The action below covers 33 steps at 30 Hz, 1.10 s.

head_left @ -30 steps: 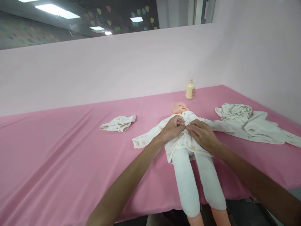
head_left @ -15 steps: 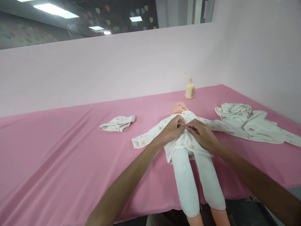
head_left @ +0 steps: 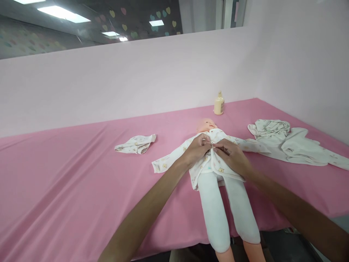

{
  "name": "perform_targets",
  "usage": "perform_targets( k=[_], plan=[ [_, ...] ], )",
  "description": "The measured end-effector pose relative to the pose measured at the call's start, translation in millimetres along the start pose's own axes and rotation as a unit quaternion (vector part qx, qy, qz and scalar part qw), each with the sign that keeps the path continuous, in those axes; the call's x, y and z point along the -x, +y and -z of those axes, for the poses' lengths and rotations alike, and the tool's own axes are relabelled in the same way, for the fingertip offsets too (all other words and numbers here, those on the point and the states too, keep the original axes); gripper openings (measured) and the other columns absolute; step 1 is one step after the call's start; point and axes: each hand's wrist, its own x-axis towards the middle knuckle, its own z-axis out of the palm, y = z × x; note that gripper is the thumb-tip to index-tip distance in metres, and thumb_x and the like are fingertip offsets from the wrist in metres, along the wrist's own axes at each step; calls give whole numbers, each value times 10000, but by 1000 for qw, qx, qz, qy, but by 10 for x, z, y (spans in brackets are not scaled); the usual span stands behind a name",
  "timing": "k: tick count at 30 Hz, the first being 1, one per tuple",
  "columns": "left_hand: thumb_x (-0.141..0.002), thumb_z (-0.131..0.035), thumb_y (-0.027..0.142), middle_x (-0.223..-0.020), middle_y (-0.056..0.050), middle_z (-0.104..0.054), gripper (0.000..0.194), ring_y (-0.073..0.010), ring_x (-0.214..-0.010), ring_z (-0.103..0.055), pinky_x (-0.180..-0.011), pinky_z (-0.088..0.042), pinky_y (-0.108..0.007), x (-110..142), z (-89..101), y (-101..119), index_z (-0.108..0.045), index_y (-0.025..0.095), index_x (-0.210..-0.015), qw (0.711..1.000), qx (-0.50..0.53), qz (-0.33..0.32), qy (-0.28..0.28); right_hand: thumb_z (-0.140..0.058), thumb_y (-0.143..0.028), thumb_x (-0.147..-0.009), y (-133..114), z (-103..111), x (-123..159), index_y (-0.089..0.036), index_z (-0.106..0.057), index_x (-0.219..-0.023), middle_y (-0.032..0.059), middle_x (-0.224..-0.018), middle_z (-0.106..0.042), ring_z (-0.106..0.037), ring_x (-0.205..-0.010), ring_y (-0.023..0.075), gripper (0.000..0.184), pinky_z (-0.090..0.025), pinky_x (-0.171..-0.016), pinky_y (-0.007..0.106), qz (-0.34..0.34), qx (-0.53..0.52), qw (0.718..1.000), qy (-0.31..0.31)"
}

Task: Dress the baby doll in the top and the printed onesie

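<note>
A baby doll [head_left: 207, 125] lies on its back on the pink-covered table, head toward the wall and feet over the near edge. It wears a white printed baby jacket [head_left: 201, 168] and white trousers [head_left: 214, 213]. At the chest, my left hand [head_left: 200, 147] pinches the jacket's front edge. Right beside it, my right hand [head_left: 230, 154] grips the opposite front edge, its fingertips meeting those of the left. What lies between the fingertips is too small to make out. Both jacket sleeves spread out sideways on the cloth.
A printed baby cap or similar small cloth [head_left: 135, 144] lies to the left. A cream pump bottle [head_left: 219, 104] stands near the wall behind the doll. Crumpled white baby clothes [head_left: 297, 145] lie at the right. The pink sheet [head_left: 68, 182] hangs over the near edge.
Both hands stay at the jacket front, with only slight finger movement. The whole view has shifted very slightly.
</note>
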Motion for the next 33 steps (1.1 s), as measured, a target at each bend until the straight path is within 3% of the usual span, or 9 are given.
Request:
perform_targets(
  k=[4,7,19,23,29,33],
  plan=[
    [-733,-542,106,-569,69,-432,162,-59,-493,-384,-480,-308,-191,10,-14,37,-426,201,-795,999,17,22,28,-497,-232,-921,47,-60,30,-218,-655,-971,68,-912,-671,-613,-888,204,167,-473,-835,389,123,117,983,62],
    [-736,-548,109,-559,73,-419,158,-59,-489,-375,-482,-305,-193,19,-23,57,-437,200,-802,999,8,27,37,-476,-226,-931,76,-80,49,-228,-653,-995,71,-916,-672,-620,-879,206,188,-480,-829,396,149,155,974,74],
    [-746,-553,120,-630,55,-509,168,-59,-520,-421,-486,-322,-191,16,-15,20,-476,186,-880,1000,-15,-7,0,-475,-154,-901,34,-59,48,-216,-605,-1008,58,-895,-607,-594,-845,190,179,-483,-776,366,145,97,984,48],
    [-761,-574,163,-623,55,-487,141,-60,-524,-423,-485,-324,-191,27,-18,29,-476,189,-859,1000,-17,-15,10,-518,-215,-890,13,-39,52,-230,-581,-1058,48,-884,-584,-572,-820,191,180,-476,-787,380,118,97,987,43],
    [-785,-619,287,-647,47,-468,178,-59,-541,-425,-496,-340,-195,26,14,27,-470,190,-795,998,-43,-30,41,-650,-353,-804,-26,-10,75,-234,-493,-1183,63,-970,-590,-551,-921,236,428,-453,-829,409,74,113,991,1],
    [-792,-595,290,-675,39,-476,149,-70,-570,-434,-516,-351,-204,21,29,9,-484,192,-810,996,-78,-36,36,-638,-291,-794,-39,-8,66,-232,-497,-1155,48,-910,-595,-545,-874,238,392,-438,-823,415,59,124,990,-19]
  ],
)
